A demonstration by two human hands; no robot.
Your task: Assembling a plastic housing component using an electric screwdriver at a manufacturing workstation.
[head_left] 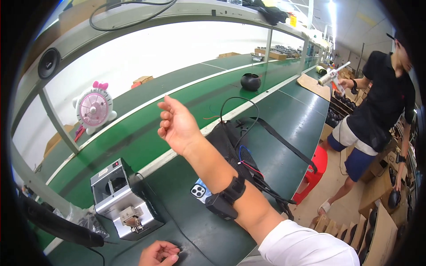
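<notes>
My right hand (178,128) is raised over the near edge of the green conveyor belt (146,116), its palm in sight and empty, fingers loosely curled. A black strapped device (222,203) sits on my right forearm. At the bottom edge my left hand (159,253) rests low by the dark green bench top (213,244), fingers bent toward the thumb; anything between them is hidden. Just beyond it stands a small silver and black bench machine (126,201). A phone (199,190) lies partly under my right forearm, beside a black mesh bag (222,144) with loose wires.
A black round shell (251,82) and a pink-white fan (94,108) stand across the belt. A dark padded arm (57,219) juts in at left. At right a co-worker (381,97) holds a white hand tool (335,76), near a red stool (313,175) and cartons (375,235).
</notes>
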